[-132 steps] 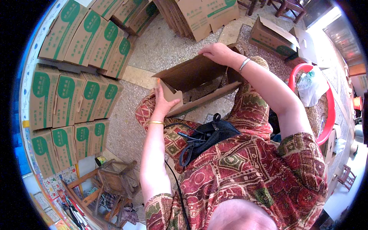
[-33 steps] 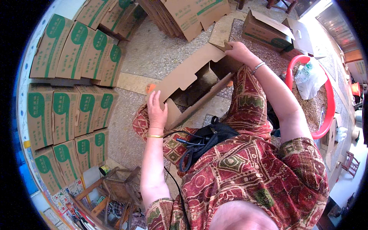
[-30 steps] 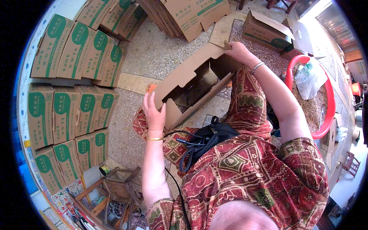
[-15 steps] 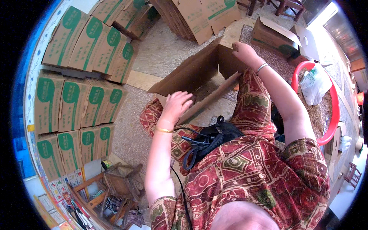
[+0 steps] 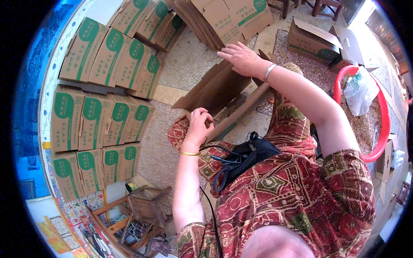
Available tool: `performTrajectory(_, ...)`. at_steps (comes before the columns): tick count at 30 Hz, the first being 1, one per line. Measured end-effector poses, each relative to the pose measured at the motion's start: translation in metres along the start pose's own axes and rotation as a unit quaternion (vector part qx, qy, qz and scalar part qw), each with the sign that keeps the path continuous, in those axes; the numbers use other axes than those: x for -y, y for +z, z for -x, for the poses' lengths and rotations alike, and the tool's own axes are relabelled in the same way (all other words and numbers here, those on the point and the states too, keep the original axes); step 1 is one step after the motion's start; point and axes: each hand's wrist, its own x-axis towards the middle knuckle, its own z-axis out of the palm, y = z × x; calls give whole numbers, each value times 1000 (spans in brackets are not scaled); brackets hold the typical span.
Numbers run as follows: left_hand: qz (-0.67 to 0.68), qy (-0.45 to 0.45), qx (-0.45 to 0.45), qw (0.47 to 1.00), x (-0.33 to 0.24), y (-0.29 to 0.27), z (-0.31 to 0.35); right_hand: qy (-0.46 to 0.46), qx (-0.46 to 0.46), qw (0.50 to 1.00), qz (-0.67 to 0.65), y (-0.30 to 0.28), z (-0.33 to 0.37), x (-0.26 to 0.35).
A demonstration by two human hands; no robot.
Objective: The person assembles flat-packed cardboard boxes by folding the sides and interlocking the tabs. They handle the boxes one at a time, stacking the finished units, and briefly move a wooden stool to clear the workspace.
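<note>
An unfolded brown cardboard box (image 5: pixel 215 92) stands between my legs, its inside visible from above. At the left end of the box, my left hand (image 5: pixel 199 128) is closed with bent fingers over the edge of the cardboard. Above the far side, my right hand (image 5: pixel 246 61) has its fingers stretched out and pointing left, with nothing in them. Part of the right end of the box is hidden beneath my right hand and wrist.
Closed boxes with green print (image 5: pixel 92 118) are stacked in rows at the left. Flat cardboard sheets (image 5: pixel 232 19) lean at the far middle. An open box (image 5: pixel 312 47) sits at the far right, near a red ring (image 5: pixel 385 124) and a white plastic bag (image 5: pixel 359 92). A wooden chair (image 5: pixel 148 206) stands lower left.
My right hand has left the right end of the box and moved left over its far side, fingers now extended. The fingers of my left hand have curled in at the left end.
</note>
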Motion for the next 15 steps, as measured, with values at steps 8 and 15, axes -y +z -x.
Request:
performTrajectory(8,71,-104,-154,980,33,-27,54,-12,156,987,27,4,14,-8)
performTrajectory(15,262,-146,-237,924,55,1,71,-18,275,961,21,4,13,-8)
